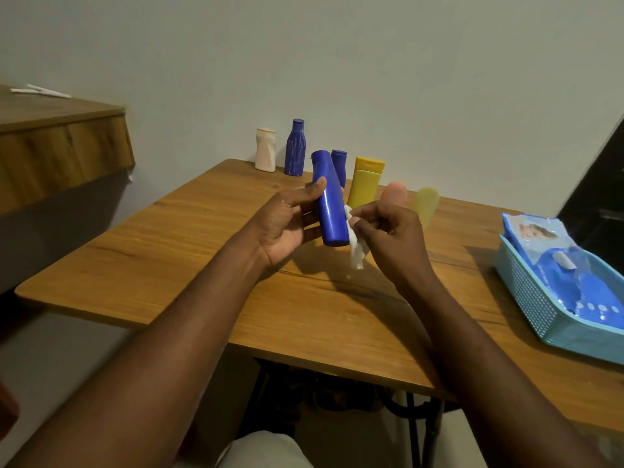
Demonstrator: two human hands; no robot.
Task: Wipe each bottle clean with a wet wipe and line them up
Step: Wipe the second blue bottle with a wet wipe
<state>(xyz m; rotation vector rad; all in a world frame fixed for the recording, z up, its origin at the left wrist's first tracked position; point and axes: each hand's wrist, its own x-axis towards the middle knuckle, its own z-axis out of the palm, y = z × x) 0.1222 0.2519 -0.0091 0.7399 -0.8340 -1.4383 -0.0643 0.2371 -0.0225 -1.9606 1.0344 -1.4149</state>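
From the head camera, two bare forearms reach out over a wooden table [169, 258]. The left hand [287, 224] grasps one blue bottle [329, 201] above the middle of the table. Its thumb lies across the front and its fingers curl behind, and the bottle stands nearly upright with its flat end down. The right hand [391, 231] pinches one crumpled white wet wipe [354, 246] between its fingertips. It presses the wipe against the lower right side of that bottle, and the loose end of the wipe hangs below.

Four more bottles stand at the far side of the table near the wall. From the left there is one white bottle [265, 149] and, just beside it, one tall dark blue bottle [294, 148]. Next comes one small blue bottle [339, 163], partly hidden behind the held one, and then one yellow bottle [364, 182]. That makes five bottles in all: three blue, one white and one yellow. Right of the yellow bottle are two blurred pale shapes [427, 204], and I cannot tell what they are.

On the right edge of the table sits one light blue basket [540, 309]. It holds one blue pack of wipes [547, 251], which sticks out over the rim. At the far left is a second wooden surface [60, 143], higher than the table, with a few small white items [40, 92] on it.
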